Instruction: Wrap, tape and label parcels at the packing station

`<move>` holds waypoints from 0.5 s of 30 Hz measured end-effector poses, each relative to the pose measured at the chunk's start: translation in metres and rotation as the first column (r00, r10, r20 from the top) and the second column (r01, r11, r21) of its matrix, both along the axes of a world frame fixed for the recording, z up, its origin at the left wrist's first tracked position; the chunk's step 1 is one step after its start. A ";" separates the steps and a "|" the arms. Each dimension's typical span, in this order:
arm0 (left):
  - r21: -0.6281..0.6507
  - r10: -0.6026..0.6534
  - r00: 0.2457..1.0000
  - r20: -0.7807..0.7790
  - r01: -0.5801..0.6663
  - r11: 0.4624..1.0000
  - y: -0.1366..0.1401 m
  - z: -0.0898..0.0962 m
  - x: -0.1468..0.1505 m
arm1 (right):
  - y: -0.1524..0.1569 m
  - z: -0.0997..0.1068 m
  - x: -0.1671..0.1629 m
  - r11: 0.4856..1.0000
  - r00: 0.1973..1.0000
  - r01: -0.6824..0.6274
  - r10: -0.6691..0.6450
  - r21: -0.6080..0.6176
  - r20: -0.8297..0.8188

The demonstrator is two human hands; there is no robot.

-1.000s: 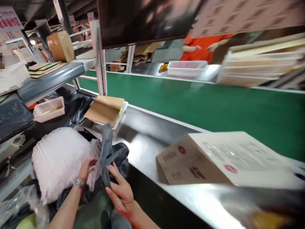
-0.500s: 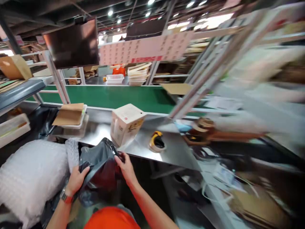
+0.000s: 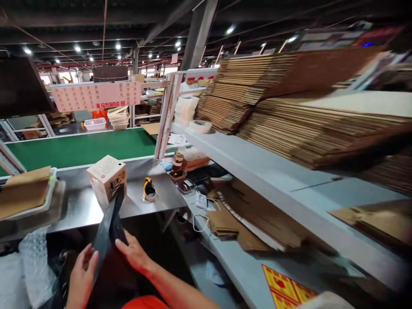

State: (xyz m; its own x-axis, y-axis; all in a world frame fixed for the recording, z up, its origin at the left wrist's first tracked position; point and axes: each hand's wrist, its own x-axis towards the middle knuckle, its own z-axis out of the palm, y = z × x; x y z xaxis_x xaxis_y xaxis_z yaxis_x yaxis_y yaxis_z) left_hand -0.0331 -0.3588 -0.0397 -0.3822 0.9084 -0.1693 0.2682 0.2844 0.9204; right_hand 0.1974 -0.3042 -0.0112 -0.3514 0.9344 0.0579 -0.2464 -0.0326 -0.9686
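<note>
Right hand (image 3: 135, 253) clamped dark plastic bag (image 3: 104, 231); left hand (image 3: 81, 274), set apart at bag's side, grip unclear. Spacing probably steadied bag upright, before metal table (image 3: 169, 191).

We see a dark grey bag (image 3: 105, 229), a whitish box (image 3: 104, 172) marked in black, a green belt (image 3: 86, 149) and a silvery table (image 3: 165, 186).

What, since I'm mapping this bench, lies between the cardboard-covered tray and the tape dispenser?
In the head view, a printed white carton stands between them on the metal bench, partly behind the black plastic bag.
</note>
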 end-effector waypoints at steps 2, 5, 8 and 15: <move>-0.012 -0.140 0.975 0.173 0.144 0.989 0.000 0.016 0.038 | -0.006 -0.007 0.006 0.989 0.991 -0.134 0.132 -0.070 -0.024; -0.024 -0.183 0.958 0.221 0.193 0.981 0.003 0.028 0.074 | -0.009 -0.019 0.017 0.967 0.990 -0.141 0.135 -0.214 -0.043; -0.033 -0.135 0.966 0.220 0.146 0.989 0.006 0.016 0.085 | -0.005 -0.031 0.040 0.966 0.999 0.044 -0.039 -0.255 0.025; -0.255 0.494 0.575 0.652 -0.447 0.857 0.022 -0.013 0.081 | 0.011 -0.061 0.123 0.761 0.879 0.425 -0.475 -0.490 0.023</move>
State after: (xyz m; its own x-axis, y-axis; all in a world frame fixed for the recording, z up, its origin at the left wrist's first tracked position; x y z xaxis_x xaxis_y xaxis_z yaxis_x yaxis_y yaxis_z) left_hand 0.0483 -0.3370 -0.0532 -0.5099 0.6144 -0.6021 -0.6038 0.2428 0.7592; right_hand 0.3203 -0.2935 -0.0722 0.1002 0.9038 -0.4161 -0.4392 -0.3351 -0.8336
